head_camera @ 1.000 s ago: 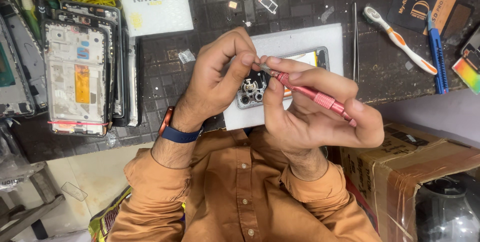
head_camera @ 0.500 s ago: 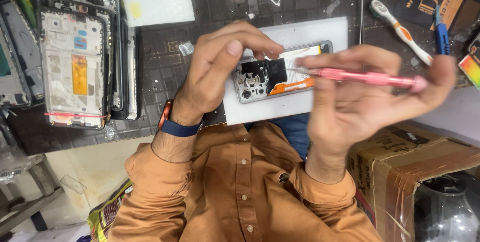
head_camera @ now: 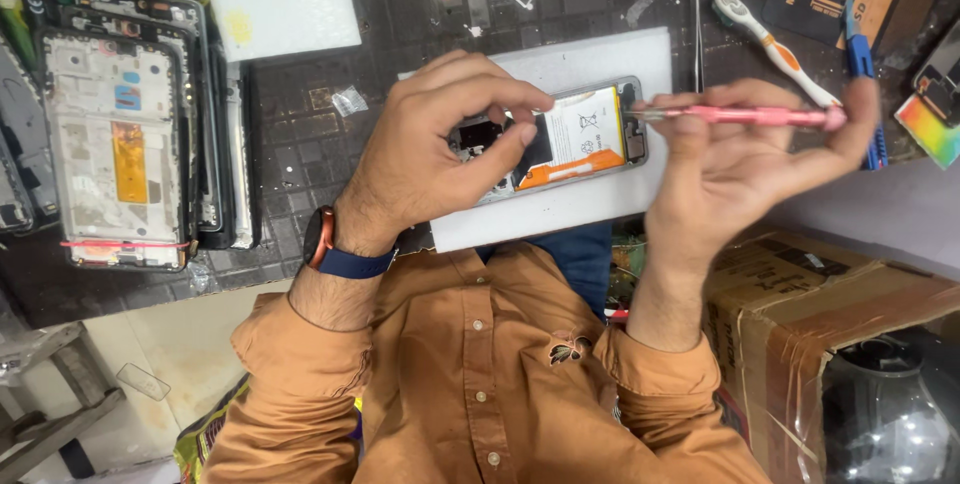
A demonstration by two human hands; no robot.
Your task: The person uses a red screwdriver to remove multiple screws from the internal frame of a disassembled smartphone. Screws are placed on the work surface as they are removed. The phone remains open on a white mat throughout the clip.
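Dark gridded mat (head_camera: 300, 144), left hand (head_camera: 430, 159) fingers pinching opened phone (head_camera: 560, 139), right hand (head_camera: 730, 164) gripping pink screwdriver (head_camera: 740, 116)

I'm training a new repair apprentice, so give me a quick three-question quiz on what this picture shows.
1. True or false: the right hand holds a pink screwdriver.
2. Where is the screwdriver's tip? A) at the edge of the opened phone; B) on the toothbrush; C) inside the cardboard box.
3. Fill in: the left hand, whose fingers grip the phone's camera end, wears a ___ on its wrist.

Key: 1 true; 2 A; 3 watch.
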